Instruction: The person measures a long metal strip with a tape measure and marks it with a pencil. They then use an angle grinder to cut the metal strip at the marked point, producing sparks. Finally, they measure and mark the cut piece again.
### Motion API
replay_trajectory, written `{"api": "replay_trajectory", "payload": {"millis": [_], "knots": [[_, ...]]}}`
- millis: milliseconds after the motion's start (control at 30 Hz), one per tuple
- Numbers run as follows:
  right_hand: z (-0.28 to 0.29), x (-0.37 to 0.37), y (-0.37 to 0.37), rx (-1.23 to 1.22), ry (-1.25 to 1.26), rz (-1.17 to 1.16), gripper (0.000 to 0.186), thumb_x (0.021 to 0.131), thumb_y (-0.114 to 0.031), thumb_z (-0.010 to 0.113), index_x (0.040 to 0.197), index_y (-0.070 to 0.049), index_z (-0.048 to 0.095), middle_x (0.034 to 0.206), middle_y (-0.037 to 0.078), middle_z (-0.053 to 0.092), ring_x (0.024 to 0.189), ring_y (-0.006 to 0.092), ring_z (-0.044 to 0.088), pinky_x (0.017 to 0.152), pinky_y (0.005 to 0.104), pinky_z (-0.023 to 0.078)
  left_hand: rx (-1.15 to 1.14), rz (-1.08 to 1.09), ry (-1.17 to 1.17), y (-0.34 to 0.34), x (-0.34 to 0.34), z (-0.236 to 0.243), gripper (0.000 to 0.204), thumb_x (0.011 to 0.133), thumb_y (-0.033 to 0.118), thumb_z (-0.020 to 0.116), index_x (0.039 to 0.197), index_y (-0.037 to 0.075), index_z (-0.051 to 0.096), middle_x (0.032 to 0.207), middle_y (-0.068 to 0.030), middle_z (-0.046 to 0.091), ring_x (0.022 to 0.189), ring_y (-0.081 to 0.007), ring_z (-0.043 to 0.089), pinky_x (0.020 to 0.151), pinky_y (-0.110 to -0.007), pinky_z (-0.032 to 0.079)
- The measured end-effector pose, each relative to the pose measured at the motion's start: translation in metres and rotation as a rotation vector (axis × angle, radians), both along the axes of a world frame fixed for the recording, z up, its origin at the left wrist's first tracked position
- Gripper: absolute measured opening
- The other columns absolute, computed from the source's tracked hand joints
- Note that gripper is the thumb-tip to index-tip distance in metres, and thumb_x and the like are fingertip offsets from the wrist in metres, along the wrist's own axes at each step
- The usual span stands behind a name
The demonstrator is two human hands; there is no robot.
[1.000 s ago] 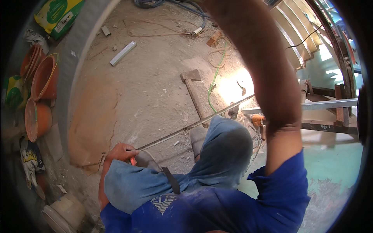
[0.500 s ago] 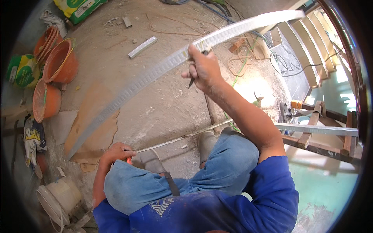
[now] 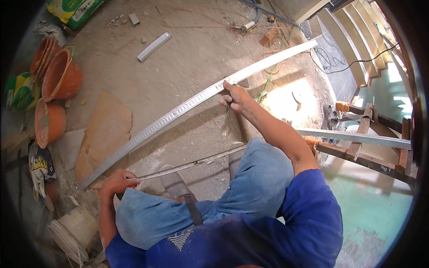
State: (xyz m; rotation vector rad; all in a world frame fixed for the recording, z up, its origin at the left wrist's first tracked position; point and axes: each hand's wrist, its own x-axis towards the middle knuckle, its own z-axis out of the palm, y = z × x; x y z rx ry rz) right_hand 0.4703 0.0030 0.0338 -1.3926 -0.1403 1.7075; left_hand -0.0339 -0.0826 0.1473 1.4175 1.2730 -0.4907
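A long silvery metal channel (image 3: pixel 178 110) with a ribbed side slants across the floor from lower left to upper right. My right hand (image 3: pixel 234 96) grips it near the middle, thumb on top, with a thin dark pen-like stick (image 3: pixel 228 106) held among the curled fingers. Beside my left knee, my left hand (image 3: pixel 119 182) is closed round a tape measure; only a bit of its red-orange case shows, the rest hidden by hand and knee. From there the narrow tape blade (image 3: pixel 192 163) runs out to the right, above my feet.
Orange buckets (image 3: pixel 62 76) and cement-like bags (image 3: pixel 73 11) stand at left, near a pale bucket (image 3: pixel 73 228). A short channel offcut (image 3: pixel 154 47) and cardboard (image 3: pixel 105 134) lie on the dusty floor. Right are stairs (image 3: pixel 357 40), cables and a wooden frame (image 3: pixel 357 154) bearing another metal length.
My right hand has come down nearer my knees, bringing the channel's far right end lower. My left hand has shifted slightly left with the tape measure. The whole view has moved a little.
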Motion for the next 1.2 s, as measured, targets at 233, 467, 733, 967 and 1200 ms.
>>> {"api": "replay_trajectory", "payload": {"millis": [233,467,733,967,1200], "knots": [[-0.031,0.029,-0.023,-0.241,-0.172,0.019,0.033,0.104,-0.041,0.054,0.107,-0.008,0.060,0.090,0.011,0.070,0.044,0.0060,0.035,0.056,0.0329,0.055,-0.039,0.035,0.004,0.006,0.006,-0.010,0.033,0.086,0.034,0.073,0.085,0.001,0.076,0.074,-0.0061,0.072,0.070,-0.0133,0.065,0.068,-0.031,0.052],[0.116,0.012,-0.017,0.262,-1.021,0.625,0.043,0.101,-0.042,0.057,0.084,-0.004,0.067,0.066,0.008,0.065,0.050,0.0146,0.057,0.050,0.0338,0.051,-0.059,0.141,-0.118,0.017,0.003,-0.022,0.031,0.089,0.030,0.070,0.081,0.001,0.075,0.076,-0.0063,0.073,0.070,-0.0133,0.066,0.070,-0.031,0.052],[0.167,-0.005,-0.030,0.507,-0.447,1.015,0.051,0.101,-0.050,0.055,0.083,-0.005,0.070,0.061,0.003,0.062,0.053,0.0129,0.059,0.044,0.0290,0.045,-0.147,0.219,-0.280,0.101,0.095,-0.020,0.035,0.095,0.031,0.065,0.081,0.000,0.070,0.071,-0.0090,0.069,0.063,-0.0162,0.066,0.063,-0.031,0.052],[0.156,0.029,-0.041,0.421,-0.430,0.895,0.057,0.099,-0.055,0.057,0.079,-0.003,0.071,0.063,0.005,0.064,0.051,0.0120,0.058,0.044,0.0270,0.044,-0.081,0.052,-0.213,0.168,0.269,-0.001,0.034,0.095,0.032,0.065,0.082,0.000,0.070,0.072,-0.0089,0.069,0.065,-0.0164,0.065,0.061,-0.032,0.052],[0.146,0.055,-0.039,0.398,-0.319,0.757,0.058,0.099,-0.057,0.055,0.080,-0.004,0.067,0.067,0.005,0.064,0.057,0.0127,0.062,0.043,0.0269,0.047,-0.155,0.135,-0.298,0.188,0.378,-0.041,0.035,0.094,0.035,0.065,0.088,0.001,0.071,0.078,-0.0108,0.070,0.064,-0.0180,0.066,0.059,-0.033,0.053]]}}
